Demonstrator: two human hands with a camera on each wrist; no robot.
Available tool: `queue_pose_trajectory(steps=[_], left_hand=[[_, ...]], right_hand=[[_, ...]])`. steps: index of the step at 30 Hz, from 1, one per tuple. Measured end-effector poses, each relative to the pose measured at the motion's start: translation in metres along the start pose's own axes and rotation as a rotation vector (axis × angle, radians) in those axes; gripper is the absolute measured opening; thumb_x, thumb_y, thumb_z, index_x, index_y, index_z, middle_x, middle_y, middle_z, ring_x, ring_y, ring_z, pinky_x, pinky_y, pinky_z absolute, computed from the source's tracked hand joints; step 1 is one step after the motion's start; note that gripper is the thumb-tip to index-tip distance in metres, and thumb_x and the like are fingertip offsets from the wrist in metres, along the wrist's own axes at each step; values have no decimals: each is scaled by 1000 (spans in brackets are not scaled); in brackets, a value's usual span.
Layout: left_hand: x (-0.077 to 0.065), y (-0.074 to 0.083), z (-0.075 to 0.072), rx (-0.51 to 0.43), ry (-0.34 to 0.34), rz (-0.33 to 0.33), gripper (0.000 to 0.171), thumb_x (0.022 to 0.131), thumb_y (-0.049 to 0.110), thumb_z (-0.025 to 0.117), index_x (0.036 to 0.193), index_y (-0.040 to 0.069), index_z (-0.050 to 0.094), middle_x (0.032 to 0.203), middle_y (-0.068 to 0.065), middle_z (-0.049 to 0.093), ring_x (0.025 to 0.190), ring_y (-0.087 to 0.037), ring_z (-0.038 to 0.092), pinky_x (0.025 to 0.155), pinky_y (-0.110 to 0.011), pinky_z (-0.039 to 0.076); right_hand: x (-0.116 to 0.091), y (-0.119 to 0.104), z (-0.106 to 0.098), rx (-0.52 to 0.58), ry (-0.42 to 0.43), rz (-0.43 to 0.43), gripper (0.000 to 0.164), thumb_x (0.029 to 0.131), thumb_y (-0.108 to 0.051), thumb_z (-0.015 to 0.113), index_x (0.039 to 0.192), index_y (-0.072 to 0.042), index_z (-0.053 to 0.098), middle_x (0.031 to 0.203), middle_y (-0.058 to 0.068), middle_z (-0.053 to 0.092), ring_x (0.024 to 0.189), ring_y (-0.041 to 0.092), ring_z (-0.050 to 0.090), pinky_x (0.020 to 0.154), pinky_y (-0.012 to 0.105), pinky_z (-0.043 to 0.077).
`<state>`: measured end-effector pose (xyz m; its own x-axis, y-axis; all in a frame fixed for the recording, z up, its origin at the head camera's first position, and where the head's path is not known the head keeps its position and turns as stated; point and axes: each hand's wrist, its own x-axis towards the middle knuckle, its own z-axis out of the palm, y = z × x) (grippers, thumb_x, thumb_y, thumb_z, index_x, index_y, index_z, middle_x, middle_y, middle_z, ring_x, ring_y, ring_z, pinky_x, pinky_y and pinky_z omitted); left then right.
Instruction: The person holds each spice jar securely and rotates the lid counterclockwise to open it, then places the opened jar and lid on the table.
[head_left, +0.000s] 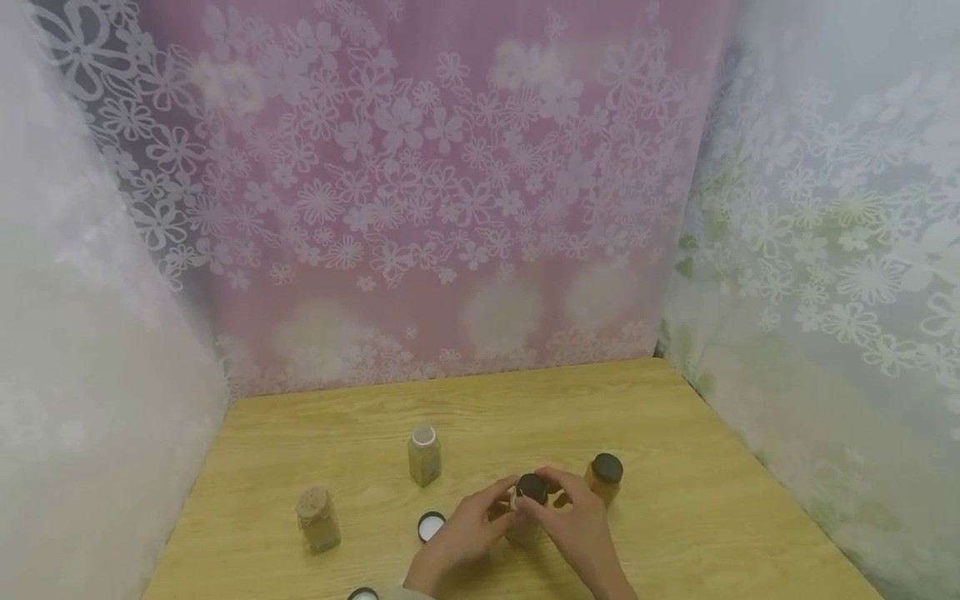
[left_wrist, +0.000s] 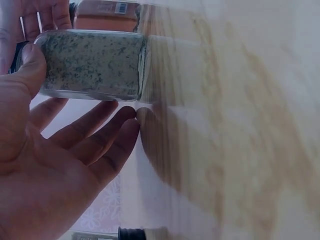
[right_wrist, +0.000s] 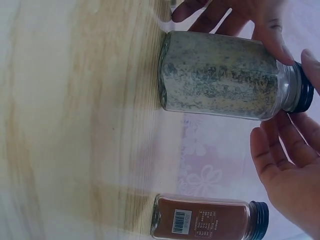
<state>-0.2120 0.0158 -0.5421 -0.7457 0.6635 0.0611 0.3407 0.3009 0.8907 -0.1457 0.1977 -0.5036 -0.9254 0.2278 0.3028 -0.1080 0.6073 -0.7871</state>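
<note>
A glass jar [right_wrist: 220,75] filled with pale, dark-flecked seasoning stands upright on the table between both hands. Its black lid [head_left: 532,487] sits on the mouth. My left hand [head_left: 472,525] steadies the jar from the left, with the thumb against the glass near the neck in the left wrist view. From the right, my right hand [head_left: 577,517] grips the lid between thumb and fingers. In the head view the hands hide most of the jar body.
A black-capped jar of reddish-brown powder [head_left: 606,479] stands just right of the right hand. An uncapped jar [head_left: 424,457] is farther back, a cork-topped jar [head_left: 318,521] at left. A loose black lid [head_left: 431,527] lies by the left wrist, another lid [head_left: 363,594] at the near edge.
</note>
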Motion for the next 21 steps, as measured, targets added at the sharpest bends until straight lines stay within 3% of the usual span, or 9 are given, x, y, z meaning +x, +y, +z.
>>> queue_pose_trajectory(steps=[6, 10, 12, 16, 18, 21], left_hand=[[-1, 2, -1, 6, -14, 1, 67, 99, 54, 51, 154, 18, 37, 140, -3, 59, 121, -24, 62, 96, -57, 51], [0, 4, -2, 14, -10, 2, 69, 99, 53, 51, 154, 15, 37, 139, -5, 60, 120, -25, 62, 96, -57, 51], [-1, 4, -2, 15, -7, 4, 68, 99, 52, 51, 154, 14, 37, 139, -7, 60, 120, -26, 63, 96, -57, 51], [-3, 4, -1, 0, -7, 4, 64, 100, 47, 53, 154, 16, 37, 140, -9, 58, 120, -30, 62, 95, -64, 49], [-3, 4, -1, -12, -8, 4, 63, 100, 46, 54, 154, 17, 38, 140, -9, 58, 120, -30, 61, 94, -65, 49], [-4, 5, 0, -14, -8, 14, 64, 100, 46, 53, 154, 15, 37, 139, -8, 59, 120, -29, 62, 93, -63, 50]], right_hand=[[0, 4, 0, -5, -14, -166, 41, 81, -29, 82, 119, -21, 70, 110, -12, 69, 98, 12, 58, 79, 33, 50], [0, 5, 0, -18, -13, -245, 42, 83, -23, 80, 123, -17, 68, 112, -8, 68, 98, 14, 59, 77, 32, 50], [0, 5, 0, -14, -12, -220, 49, 82, -23, 82, 127, -12, 66, 112, -5, 68, 98, 15, 59, 77, 31, 51], [0, 4, 1, 11, -13, -88, 60, 78, -32, 85, 127, -7, 61, 111, -5, 67, 99, 13, 58, 81, 29, 51], [-1, 5, 2, 31, -16, -30, 60, 77, -36, 85, 124, -8, 61, 111, -7, 66, 100, 11, 57, 83, 30, 52], [-3, 6, 2, 53, -16, -25, 54, 78, -34, 85, 120, -10, 63, 111, -9, 67, 99, 11, 57, 84, 32, 52]])
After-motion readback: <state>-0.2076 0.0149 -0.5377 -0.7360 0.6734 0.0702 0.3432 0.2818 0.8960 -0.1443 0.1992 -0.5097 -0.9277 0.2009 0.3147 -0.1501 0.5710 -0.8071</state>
